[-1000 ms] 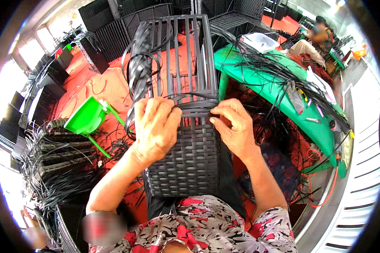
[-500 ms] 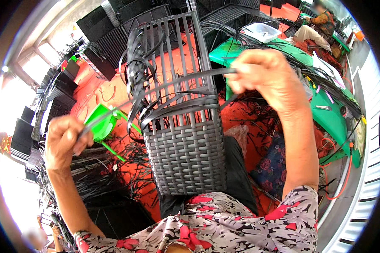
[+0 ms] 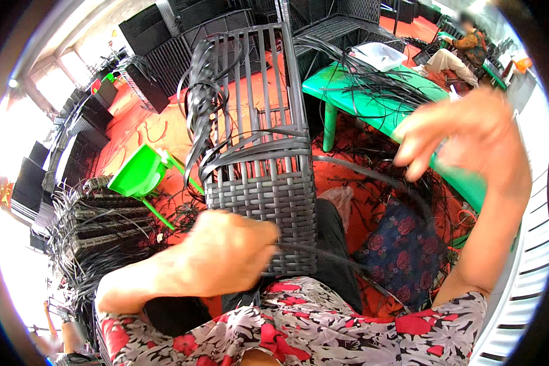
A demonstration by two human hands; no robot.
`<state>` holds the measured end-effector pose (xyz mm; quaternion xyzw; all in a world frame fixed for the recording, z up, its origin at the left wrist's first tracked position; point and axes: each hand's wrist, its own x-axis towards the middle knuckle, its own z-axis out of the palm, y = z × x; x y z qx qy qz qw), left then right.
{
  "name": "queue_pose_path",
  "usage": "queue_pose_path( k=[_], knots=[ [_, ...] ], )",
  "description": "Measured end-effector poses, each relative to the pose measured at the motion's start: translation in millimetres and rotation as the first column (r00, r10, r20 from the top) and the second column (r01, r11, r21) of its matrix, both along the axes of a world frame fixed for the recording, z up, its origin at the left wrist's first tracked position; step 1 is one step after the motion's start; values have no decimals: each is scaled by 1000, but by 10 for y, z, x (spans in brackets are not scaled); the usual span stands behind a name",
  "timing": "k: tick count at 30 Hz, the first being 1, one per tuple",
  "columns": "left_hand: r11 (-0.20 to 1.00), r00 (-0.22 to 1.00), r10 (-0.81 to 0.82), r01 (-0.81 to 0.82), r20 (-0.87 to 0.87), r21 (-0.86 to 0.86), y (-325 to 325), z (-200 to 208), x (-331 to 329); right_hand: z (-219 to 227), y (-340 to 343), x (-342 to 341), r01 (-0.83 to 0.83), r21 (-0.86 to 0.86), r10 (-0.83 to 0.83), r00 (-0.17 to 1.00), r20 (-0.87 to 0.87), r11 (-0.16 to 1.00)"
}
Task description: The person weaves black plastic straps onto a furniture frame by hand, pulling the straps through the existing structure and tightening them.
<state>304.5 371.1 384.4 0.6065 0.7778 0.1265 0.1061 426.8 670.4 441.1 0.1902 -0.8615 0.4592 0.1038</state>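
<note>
A partly woven frame (image 3: 256,201) of dark slats stands upright in front of my lap, its lower part covered in flat grey-black weave. Loose black strips (image 3: 210,116) hang in a tangle on its left side. My left hand (image 3: 226,253) is closed in front of the woven part, gripping a thin black plastic strip (image 3: 323,253). That strip runs out to the right and appears to loop back to the frame's right edge. To the right, above a flowered dark cloth, my right hand (image 3: 463,134) is raised and motion-blurred; its bent fingertips are apart, with nothing visible in them.
A green table (image 3: 372,97) with black strips and a white tub (image 3: 381,56) stands at the right. A bright green dustpan (image 3: 140,174) lies left on the red floor among strip scraps. Bundled black strips (image 3: 104,226) are at lower left. Another person (image 3: 466,46) sits far right.
My left hand has moved right and down, across the front of the weave. My right hand has swung out to the right, and the strip stretched between both hands now hangs slack.
</note>
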Motion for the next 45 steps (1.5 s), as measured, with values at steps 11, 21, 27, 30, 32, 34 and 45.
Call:
queue_pose_path(
  k=[11, 21, 27, 30, 32, 34, 45],
  knots=[
    [997, 893, -43, 69, 449, -42, 355, -315, -27, -1710, -567, 411, 7, -115, -2, 999, 44, 993],
    [879, 906, 404, -346, 124, -329, -349, -254, -223, -2535, 52, 489, 296, 404, -356, 931, 80, 865],
    [998, 968, 16, 0, 252, -64, 363, -498, 89, -2152, -957, 35, 78, -116, -100, 975, -197, 990],
    [999, 962, -29, 34, 272, -15, 404, -475, 48, -2122, -763, 117, 63, -101, -76, 989, -128, 993],
    [1000, 970, 11, -6, 244, -20, 213, -511, -127, -2064, -426, 236, 172, -93, -167, 984, 57, 981],
    [998, 974, 48, -35, 219, -59, 130, -575, -158, -2102, -297, 315, 196, 10, -196, 972, 129, 980],
    [998, 967, -28, 13, 254, 61, 187, -974, -116, -1910, -561, 96, 89, 68, -99, 983, 152, 994]
  ],
)
